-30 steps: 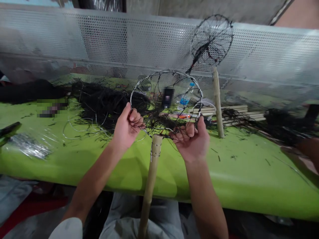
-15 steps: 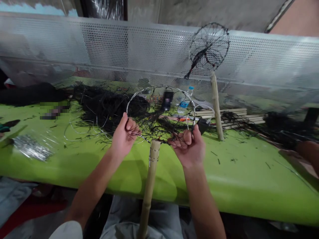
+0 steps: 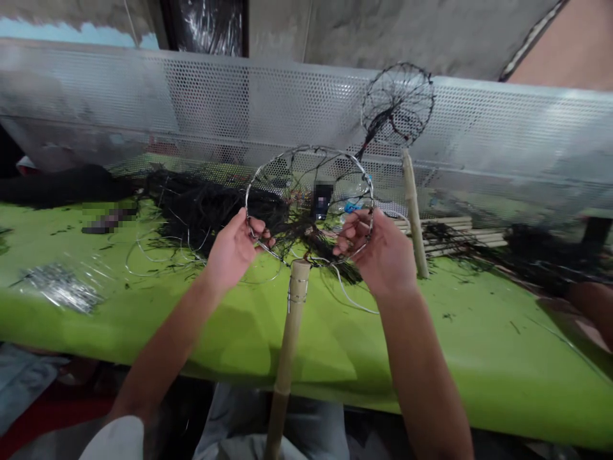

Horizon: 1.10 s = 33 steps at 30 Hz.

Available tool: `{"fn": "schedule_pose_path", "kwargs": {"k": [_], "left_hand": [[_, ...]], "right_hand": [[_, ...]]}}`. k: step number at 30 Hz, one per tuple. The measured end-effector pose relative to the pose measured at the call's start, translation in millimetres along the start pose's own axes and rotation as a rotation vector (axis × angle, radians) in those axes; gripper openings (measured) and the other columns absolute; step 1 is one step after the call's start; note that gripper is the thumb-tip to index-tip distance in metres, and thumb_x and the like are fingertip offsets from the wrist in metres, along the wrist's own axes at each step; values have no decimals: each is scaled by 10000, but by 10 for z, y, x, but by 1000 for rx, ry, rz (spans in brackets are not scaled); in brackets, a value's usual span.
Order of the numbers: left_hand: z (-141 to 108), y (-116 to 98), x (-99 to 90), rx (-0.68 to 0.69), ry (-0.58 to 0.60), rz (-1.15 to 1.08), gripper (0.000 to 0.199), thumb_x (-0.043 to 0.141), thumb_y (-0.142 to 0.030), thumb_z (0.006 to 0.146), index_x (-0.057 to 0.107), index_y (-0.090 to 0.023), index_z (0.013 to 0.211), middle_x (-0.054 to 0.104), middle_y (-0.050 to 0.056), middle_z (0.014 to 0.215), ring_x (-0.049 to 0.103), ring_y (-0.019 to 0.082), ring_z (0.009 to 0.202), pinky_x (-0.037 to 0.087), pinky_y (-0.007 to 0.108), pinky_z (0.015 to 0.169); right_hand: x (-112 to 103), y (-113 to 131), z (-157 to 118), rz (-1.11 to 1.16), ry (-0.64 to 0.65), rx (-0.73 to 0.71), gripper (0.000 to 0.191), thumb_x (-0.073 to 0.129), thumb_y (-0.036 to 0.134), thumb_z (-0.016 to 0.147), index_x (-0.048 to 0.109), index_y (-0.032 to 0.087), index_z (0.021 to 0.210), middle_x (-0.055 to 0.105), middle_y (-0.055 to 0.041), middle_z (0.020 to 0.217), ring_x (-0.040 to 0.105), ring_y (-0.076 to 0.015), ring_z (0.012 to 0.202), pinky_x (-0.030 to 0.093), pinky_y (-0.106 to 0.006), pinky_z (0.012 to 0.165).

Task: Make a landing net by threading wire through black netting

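A hand net with a round wire hoop (image 3: 311, 148) and black mesh stands upright before me. Its bamboo handle (image 3: 291, 332) runs down toward my lap, and thin wire is wound round the handle's top. My left hand (image 3: 234, 249) grips the left side of the hoop between thumb and fingers. On the opposite side, my right hand (image 3: 383, 249) is closed on the hoop, with fingers curled inside at the mesh. Dark netting hangs between the two hands. Behind, a second hand net (image 3: 398, 105) leans at the perforated metal screen, its wooden handle (image 3: 414, 214) resting on the table.
The green table (image 3: 460, 358) carries a heap of black netting (image 3: 191, 207), a bundle of thin metal pieces (image 3: 62, 284) and several bamboo sticks (image 3: 450, 233). A perforated metal screen (image 3: 297, 96) lines the back. Another person's arm (image 3: 591, 303) rests at the right edge.
My right hand has moved up and outward along the hoop, its fingers now inside the ring. The hoop sits slightly higher and more open toward me. My left hand keeps its hold.
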<state>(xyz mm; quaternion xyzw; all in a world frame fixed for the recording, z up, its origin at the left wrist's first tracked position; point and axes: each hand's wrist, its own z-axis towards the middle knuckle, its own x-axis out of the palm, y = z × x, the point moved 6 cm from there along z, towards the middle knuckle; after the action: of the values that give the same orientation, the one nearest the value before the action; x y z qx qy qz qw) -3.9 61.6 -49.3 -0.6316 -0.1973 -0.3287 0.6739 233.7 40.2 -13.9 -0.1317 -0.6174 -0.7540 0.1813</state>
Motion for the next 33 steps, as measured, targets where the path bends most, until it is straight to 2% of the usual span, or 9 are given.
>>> {"fn": "schedule_pose_path", "kwargs": {"k": [2,4,8,11,16,20,24,33], "left_hand": [[71,-179,42,58,-31,106,392,555,-434,1034,716,-146,822,626,39,807,620,143,705,576,270,651],[136,-357,127,109,-14,180,431,476,-451,1061,738,-136,930,612,35,773,604,139,642,543,255,577],[227,-543,325,89,124,192,481,408,-422,1097,693,-137,833,393,-40,574,426,91,449,388,198,422],[232,-509,359,29,160,158,415,481,-363,1088,644,-145,774,281,-74,543,321,61,405,278,163,374],[179,-391,298,36,141,123,388,512,-297,1082,578,-162,724,188,-95,551,243,41,390,229,130,360],[136,-338,251,61,138,114,366,535,-305,1072,594,-163,740,171,-98,556,256,44,394,238,123,358],[91,-259,149,46,92,106,351,606,-335,1041,592,-168,733,191,-100,558,256,41,391,261,124,364],[-13,-154,-33,51,54,71,346,626,-339,1034,591,-168,735,211,-96,570,253,40,403,280,132,375]], "right_hand": [[29,43,89,-2,12,8,349,633,486,964,640,201,762,435,37,569,459,-120,497,475,-272,494],[72,25,140,-3,63,32,410,644,513,958,596,204,693,311,63,509,353,-100,457,410,-240,453],[78,-55,144,32,57,43,515,589,544,997,464,220,616,209,77,495,215,-87,425,295,-215,397],[31,-103,119,65,10,48,525,576,536,1004,414,225,613,203,79,498,190,-87,415,270,-215,377],[-27,-97,79,86,-15,9,501,626,488,952,413,222,585,194,79,476,179,-80,399,259,-206,354],[-66,-93,34,91,-41,-26,485,706,471,872,424,217,570,207,82,475,197,-70,391,269,-204,354],[-120,-178,-8,95,-47,-16,515,741,486,856,409,216,567,189,87,469,195,-70,394,279,-210,365],[-196,-301,-106,104,-68,24,555,823,516,787,399,213,595,204,100,483,207,-62,407,290,-202,382]]}}
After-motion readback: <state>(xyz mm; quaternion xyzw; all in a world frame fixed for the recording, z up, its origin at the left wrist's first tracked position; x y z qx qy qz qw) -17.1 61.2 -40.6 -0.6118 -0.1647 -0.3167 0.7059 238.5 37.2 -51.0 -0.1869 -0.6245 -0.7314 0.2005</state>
